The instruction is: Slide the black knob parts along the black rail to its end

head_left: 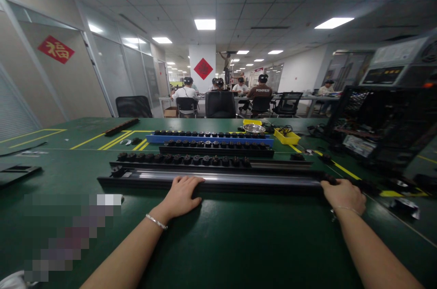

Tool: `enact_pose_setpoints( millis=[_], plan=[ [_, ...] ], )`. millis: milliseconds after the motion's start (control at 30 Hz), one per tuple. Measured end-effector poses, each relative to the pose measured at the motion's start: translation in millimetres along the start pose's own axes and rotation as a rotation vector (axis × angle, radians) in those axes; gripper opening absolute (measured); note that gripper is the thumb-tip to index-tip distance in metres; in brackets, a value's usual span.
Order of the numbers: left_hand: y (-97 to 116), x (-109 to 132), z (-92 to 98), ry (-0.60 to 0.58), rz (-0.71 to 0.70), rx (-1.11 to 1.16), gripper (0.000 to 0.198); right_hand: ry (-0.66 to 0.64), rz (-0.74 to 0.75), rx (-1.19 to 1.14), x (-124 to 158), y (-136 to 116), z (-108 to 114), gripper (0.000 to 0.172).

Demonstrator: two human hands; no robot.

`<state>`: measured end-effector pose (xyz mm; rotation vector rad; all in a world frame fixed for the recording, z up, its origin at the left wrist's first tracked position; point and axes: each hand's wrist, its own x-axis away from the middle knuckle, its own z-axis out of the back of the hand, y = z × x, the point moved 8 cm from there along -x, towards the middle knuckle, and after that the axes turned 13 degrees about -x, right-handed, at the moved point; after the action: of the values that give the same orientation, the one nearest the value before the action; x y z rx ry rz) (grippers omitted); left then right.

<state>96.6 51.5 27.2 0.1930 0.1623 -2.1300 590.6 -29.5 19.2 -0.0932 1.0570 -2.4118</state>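
The left hand (182,195) lies palm down on the near edge of a long black rail (252,183), its fingers reaching over the wall and its thumb spread apart from them on the near side. Its forearm slants up from the lower left, with a pale bracelet (156,221) at the wrist. The right hand (344,195), well apart from it, bends inward at the rail's right end, fingers curled beside a small dark piece (330,179); whether they are clamped on that piece or on the rail cannot be told. Its forearm rises from the lower right.

The rail lies crosswise on the green table (256,243), spanning the gap between the hands and running on past the left one to a dark block (116,170). Just beyond the hands, a second black rail (282,164) carries a row of round black pieces (187,159). Farther out stand another filled black rail (218,151) and a blue rail (211,139). Beyond the right hand, toward its left, sit a yellow bin (287,136) and a metal bowl (254,129); outward to its right is an open computer case (368,116).
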Motion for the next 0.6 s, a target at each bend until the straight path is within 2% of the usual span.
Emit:
enact_pose_setpoints(
  millis=[600],
  plan=[
    [0.5, 0.3, 0.3, -0.006, 0.0, 0.001, 0.052, 0.056, 0.042, -0.015, -6.3, 5.7, 1.7, 0.058]
  ],
)
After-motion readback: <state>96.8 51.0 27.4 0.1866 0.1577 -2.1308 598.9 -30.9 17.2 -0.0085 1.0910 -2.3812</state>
